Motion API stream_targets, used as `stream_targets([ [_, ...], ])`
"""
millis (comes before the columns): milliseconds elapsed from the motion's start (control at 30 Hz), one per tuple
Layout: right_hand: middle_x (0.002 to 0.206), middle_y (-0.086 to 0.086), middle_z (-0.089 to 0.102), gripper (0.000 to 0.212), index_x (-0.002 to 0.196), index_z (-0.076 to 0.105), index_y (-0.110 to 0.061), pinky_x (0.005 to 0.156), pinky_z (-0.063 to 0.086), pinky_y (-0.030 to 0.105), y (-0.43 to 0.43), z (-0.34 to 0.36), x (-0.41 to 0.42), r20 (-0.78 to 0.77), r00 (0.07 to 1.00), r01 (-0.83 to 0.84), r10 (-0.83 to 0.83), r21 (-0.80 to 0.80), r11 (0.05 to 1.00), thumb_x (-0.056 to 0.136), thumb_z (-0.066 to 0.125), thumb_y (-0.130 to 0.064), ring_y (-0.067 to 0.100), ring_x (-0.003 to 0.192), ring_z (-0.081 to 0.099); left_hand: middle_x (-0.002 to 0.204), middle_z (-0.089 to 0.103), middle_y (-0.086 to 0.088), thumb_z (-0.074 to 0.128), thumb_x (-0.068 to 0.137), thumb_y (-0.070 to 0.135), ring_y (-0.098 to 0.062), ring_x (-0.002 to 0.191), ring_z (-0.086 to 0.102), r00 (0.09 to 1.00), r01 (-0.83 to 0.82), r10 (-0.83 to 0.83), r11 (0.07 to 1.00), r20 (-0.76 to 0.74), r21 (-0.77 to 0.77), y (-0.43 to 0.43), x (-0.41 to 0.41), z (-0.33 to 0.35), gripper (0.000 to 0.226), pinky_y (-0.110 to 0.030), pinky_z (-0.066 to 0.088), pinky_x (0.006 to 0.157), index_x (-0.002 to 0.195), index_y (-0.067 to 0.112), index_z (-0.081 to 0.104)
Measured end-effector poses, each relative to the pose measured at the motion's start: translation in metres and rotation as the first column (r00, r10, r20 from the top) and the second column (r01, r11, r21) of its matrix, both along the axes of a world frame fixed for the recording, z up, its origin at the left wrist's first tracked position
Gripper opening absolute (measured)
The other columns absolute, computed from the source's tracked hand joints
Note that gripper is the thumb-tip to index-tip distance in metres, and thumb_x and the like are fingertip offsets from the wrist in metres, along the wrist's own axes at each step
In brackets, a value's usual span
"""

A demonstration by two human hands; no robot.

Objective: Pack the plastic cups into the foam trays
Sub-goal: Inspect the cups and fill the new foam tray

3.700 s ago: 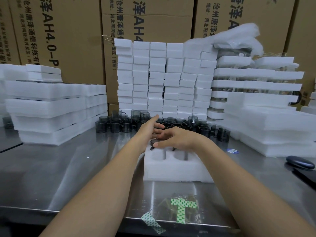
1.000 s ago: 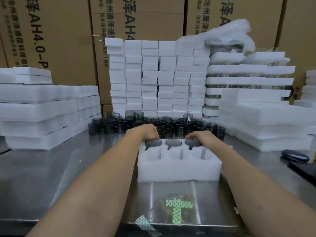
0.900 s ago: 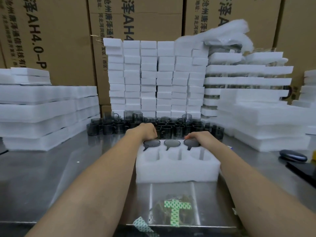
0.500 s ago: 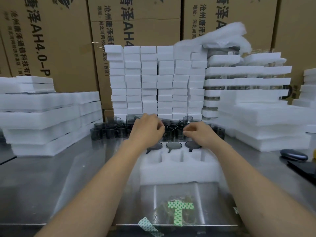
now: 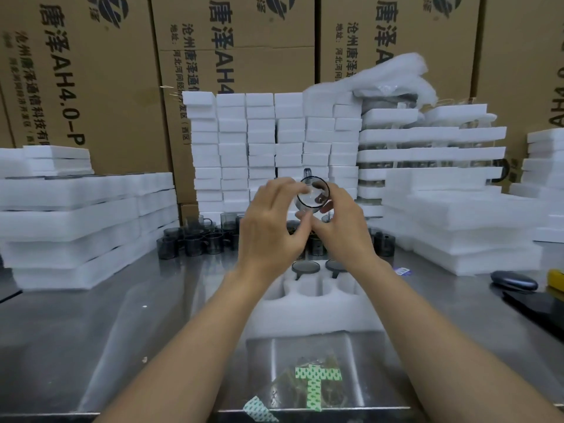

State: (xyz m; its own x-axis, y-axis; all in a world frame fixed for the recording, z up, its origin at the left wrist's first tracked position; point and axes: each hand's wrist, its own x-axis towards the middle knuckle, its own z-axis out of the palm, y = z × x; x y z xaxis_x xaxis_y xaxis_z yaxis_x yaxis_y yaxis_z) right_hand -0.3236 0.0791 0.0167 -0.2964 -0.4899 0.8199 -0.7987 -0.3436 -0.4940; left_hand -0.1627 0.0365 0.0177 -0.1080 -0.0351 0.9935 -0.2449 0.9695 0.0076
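a person is holding a smoky clear plastic cup (image 5: 312, 193) up in both hands above a steel surface (image 5: 122, 315). the cup's open mouth is facing the camera and its handle is pointing up. the right hand (image 5: 345, 230) is cradling the cup from the right, its fingers (image 5: 337, 190) curling round the wall and its thumb tucking in underneath. the left hand (image 5: 270, 230) is meeting the cup from the left, its fingers (image 5: 287, 186) curling onto the rim, though blur is hiding exactly how they are gripping.

below the hands a white foam tray (image 5: 314, 315) is lying on the surface near the front edge. two seated cups (image 5: 305, 266) are showing in its far row, each in its own hole, while the wrists are covering the ends of that row. the near row of round holes (image 5: 311, 290) is lying open.

behind the tray a cluster of loose cups (image 5: 195, 241) is standing on the surface, in front of a wall of small foam blocks (image 5: 262, 141). a left foam stack (image 5: 76, 215) and a right foam stack (image 5: 457, 221) are flanking the scene, and printed cardboard boxes (image 5: 91, 80) are rising behind everything. a green tape cross (image 5: 314, 383) is sticking to the surface by the front edge, just nearer than the tray. a dark oval case (image 5: 514, 280) is resting at the far right, well apart from the tray.
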Motion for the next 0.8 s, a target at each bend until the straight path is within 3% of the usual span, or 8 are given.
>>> stream_targets([
  [100,0.108,-0.019,0.063,0.06,0.135,0.052,-0.055,0.076,0.054,0.03,-0.001,0.0,0.008,-0.024,1.0,-0.017,0.015,-0.063,0.998,0.083,0.081,-0.047,0.006,0.096,0.063,0.129,0.061,0.009,0.083,0.087,0.027,-0.011,0.103,0.06,0.999,0.025,-0.024,0.997,-0.024,0.067,-0.002,0.005,0.002,0.055,-0.024,0.053,0.082,0.137,0.02,0.061],
  [233,0.1,-0.02,0.067,0.083,0.137,0.045,-0.067,0.075,0.06,0.04,-0.002,-0.002,0.016,-0.089,0.996,-0.004,-0.001,-0.054,0.999,0.085,0.077,-0.01,0.011,0.08,0.065,0.129,0.067,-0.002,0.083,0.087,0.03,-0.021,0.112,0.065,0.999,-0.018,0.017,0.999,-0.032,-0.031,-0.007,0.009,-0.002,0.055,-0.032,0.057,0.093,0.137,0.01,0.067],
  [367,0.087,-0.016,0.064,0.073,0.138,0.036,-0.072,0.067,0.058,0.036,-0.002,-0.002,0.022,-0.111,0.993,0.045,-0.048,-0.024,0.999,0.091,0.076,-0.035,0.008,0.069,0.065,0.126,0.069,-0.001,0.084,0.086,0.03,-0.018,0.111,0.065,0.991,-0.05,0.051,0.999,-0.126,0.011,-0.013,0.009,-0.003,0.054,-0.035,0.06,0.086,0.134,0.01,0.07],
  [500,0.088,-0.019,0.062,0.069,0.143,0.036,-0.066,0.069,0.058,0.038,-0.001,-0.004,0.025,-0.11,0.994,0.003,-0.006,-0.027,1.0,0.095,0.073,-0.033,0.01,0.069,0.064,0.126,0.069,0.001,0.083,0.087,0.035,-0.016,0.111,0.065,0.987,-0.018,0.03,0.997,-0.16,0.077,-0.018,0.01,-0.003,0.055,-0.04,0.061,0.079,0.135,0.013,0.069],
  [633,0.087,-0.02,0.063,0.065,0.147,0.032,-0.066,0.067,0.058,0.036,-0.001,-0.005,0.028,-0.116,0.993,0.0,-0.002,-0.017,1.0,0.094,0.065,-0.05,0.007,0.071,0.065,0.124,0.069,0.008,0.083,0.085,0.04,-0.01,0.108,0.067,0.977,0.106,-0.061,0.972,-0.206,0.212,-0.014,0.006,-0.002,0.056,-0.029,0.058,0.076,0.134,0.02,0.069],
  [700,0.086,-0.023,0.063,0.067,0.146,0.031,-0.065,0.065,0.057,0.034,0.0,-0.006,0.029,-0.11,0.994,-0.007,0.007,-0.003,1.0,0.089,0.065,-0.061,0.005,0.071,0.064,0.118,0.074,0.009,0.081,0.086,0.045,-0.01,0.108,0.07,0.927,0.342,-0.219,0.828,-0.305,0.445,-0.01,0.004,0.001,0.054,-0.023,0.057,0.078,0.134,0.025,0.067],
  [800,0.081,-0.021,0.062,0.068,0.145,0.038,-0.057,0.066,0.056,0.035,0.0,-0.007,0.03,-0.106,0.994,-0.013,0.011,-0.019,1.0,0.088,0.075,-0.06,0.005,0.068,0.063,0.111,0.082,-0.002,0.078,0.094,0.048,-0.013,0.099,0.077,0.744,0.655,-0.41,0.289,-0.528,0.698,-0.01,0.005,0.008,0.047,-0.028,0.059,0.083,0.132,0.023,0.066],
])
